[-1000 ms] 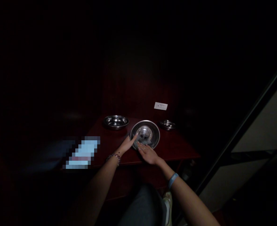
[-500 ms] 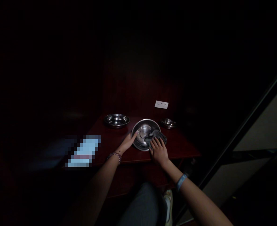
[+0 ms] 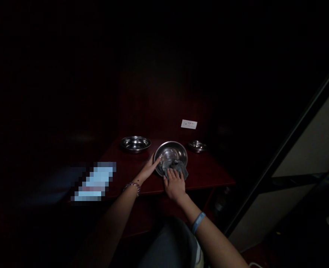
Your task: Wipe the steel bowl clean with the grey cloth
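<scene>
A shiny metal bowl is tilted toward me above the front part of the dark red table. My left hand grips its left rim, the thumb inside and the fingers behind. A grey cloth lies against the lower right inside of the bowl. My right hand presses the cloth there, fingers over it and closed on it. Part of the cloth hangs over the rim beside the fingers.
On the table, a wide metal basin stands at the back left and small stacked metal bowls at the back right. A white socket plate is on the wall behind. A bottle stands below on the right.
My right hand has moved the cloth left and down, from the bowl's right side to its lower front. My left hand keeps hold of the rim. The view has shifted slightly.
</scene>
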Demonstrator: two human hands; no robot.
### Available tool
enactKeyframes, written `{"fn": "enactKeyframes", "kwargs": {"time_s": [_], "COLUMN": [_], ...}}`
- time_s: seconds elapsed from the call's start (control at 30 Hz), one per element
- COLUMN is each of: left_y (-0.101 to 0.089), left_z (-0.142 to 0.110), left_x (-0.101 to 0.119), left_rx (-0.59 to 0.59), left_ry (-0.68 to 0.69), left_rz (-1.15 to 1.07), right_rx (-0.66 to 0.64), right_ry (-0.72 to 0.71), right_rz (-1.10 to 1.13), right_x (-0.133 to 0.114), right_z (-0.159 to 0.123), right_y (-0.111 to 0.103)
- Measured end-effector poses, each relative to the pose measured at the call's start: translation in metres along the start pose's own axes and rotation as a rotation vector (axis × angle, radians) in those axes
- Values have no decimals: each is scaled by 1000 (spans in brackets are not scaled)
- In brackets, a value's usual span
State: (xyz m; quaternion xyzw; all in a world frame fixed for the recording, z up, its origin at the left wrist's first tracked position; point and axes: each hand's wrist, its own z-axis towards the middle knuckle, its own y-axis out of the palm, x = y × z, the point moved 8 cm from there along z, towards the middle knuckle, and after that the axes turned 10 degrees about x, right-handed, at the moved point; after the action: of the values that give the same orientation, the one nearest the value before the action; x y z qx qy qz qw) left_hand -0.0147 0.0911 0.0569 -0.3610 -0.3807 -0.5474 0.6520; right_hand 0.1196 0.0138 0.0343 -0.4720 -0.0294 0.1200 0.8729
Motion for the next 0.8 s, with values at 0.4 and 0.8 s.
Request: {"fn": "enactKeyframes", "kwargs": {"time_s": [0.4, 0.8], "left_y": [6, -6], "left_z": [2, 11], "left_x": [-14, -25], "left_rx": [-54, 100], "left_ry": [-33, -36], "left_rz": [-36, 3], "right_rx": [43, -107], "right_ry": [93, -238], "right_rz": [106, 153], "right_x": [-42, -9], "right_z": [12, -6], "right_y": [4, -10]}}
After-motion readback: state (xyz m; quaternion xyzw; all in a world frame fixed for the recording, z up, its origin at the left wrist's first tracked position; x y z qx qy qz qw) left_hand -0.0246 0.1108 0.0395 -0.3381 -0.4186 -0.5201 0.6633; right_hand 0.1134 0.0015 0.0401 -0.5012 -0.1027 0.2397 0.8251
